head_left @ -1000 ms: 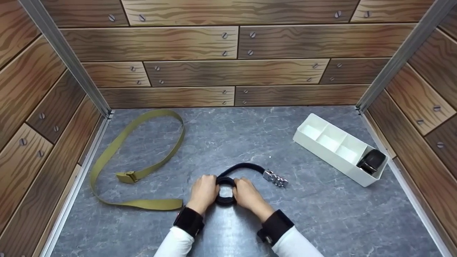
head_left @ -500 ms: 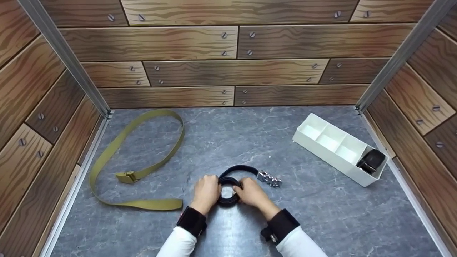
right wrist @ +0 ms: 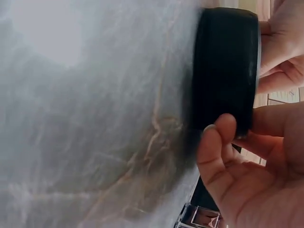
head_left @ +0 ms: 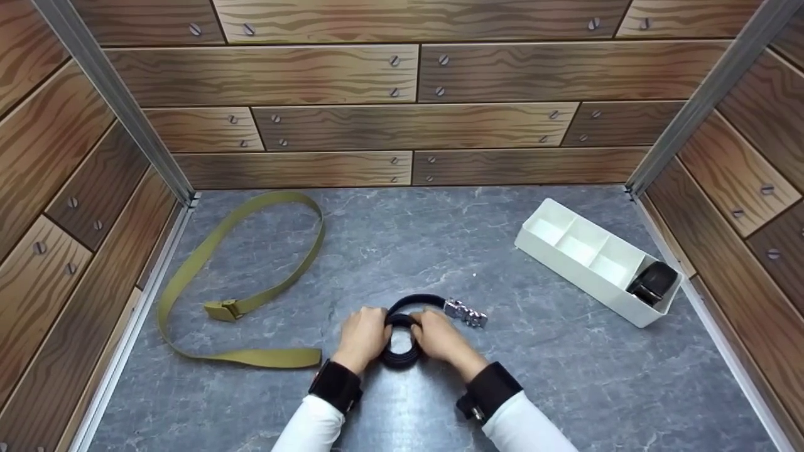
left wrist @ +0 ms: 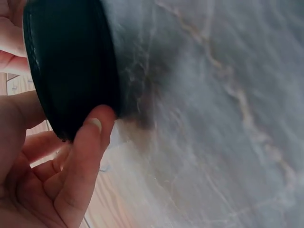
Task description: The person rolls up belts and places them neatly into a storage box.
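A black belt (head_left: 401, 360) is wound into a coil standing on its edge on the grey marbled surface, and its free end curves away behind to a shiny metal buckle (head_left: 466, 312) at the right. My left hand (head_left: 364, 336) grips the coil's left side between thumb and fingers. On the opposite side my right hand (head_left: 441, 338) pinches the coil the same way. The left wrist view shows the coil's smooth outer band (left wrist: 71, 61) with fingertips at its lower edge. In the right wrist view, part of the buckle (right wrist: 204, 216) shows below the right hand.
An olive webbing belt (head_left: 188, 270) lies in a loose loop at the left. At the right stands a white divided box (head_left: 581, 276), with a coiled black belt (head_left: 656, 282) in its nearest compartment. Wood-patterned walls (head_left: 408, 75) enclose the back and sides.
The loose end has drawn in, with the buckle sliding left and slightly nearer to the coil. The coil shifted slightly right as both hands kept hold and adjusted their grip.
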`<state>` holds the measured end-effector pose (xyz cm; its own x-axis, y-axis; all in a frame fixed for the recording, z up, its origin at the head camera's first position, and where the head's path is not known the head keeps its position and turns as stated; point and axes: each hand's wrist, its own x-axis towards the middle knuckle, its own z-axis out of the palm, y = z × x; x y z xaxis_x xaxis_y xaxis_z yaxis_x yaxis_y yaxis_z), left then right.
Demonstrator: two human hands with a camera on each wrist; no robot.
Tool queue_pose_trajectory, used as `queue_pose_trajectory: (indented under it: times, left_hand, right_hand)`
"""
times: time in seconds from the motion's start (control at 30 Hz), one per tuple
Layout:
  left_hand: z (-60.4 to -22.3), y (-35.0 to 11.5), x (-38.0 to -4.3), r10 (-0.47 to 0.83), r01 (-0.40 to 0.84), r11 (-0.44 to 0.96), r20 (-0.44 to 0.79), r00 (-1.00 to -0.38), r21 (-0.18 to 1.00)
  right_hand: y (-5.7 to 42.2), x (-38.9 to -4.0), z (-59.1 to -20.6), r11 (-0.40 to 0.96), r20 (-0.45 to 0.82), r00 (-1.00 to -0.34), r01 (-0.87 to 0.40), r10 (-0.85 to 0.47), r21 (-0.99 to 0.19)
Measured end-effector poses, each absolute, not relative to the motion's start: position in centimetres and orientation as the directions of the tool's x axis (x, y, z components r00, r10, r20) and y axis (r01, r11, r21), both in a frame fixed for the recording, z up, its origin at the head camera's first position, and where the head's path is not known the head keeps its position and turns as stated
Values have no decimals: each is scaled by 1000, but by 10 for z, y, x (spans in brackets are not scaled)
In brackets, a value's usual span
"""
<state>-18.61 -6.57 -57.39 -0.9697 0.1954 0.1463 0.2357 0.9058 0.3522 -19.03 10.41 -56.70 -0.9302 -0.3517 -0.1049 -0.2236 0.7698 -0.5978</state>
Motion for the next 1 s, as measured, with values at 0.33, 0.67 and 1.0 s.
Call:
queue_pose_trajectory:
  times: [0.33,0.67,1.0]
  left_hand:
    - [-573,-65,-186,147,190,889,134,-980,416]
    - [-570,-69,-189,193,219,889,105,-976,402]
    - [-573,-66,-189,227,278,893,180,-957,355]
  right_hand:
    - [100,-181,-562,767,-203,-956,-34,-212,-641]
    - [99,-184,-566,813,-70,-940,-251,-335,-525]
    - [102,-179,-568,802,-152,-959,-108,-240,-588]
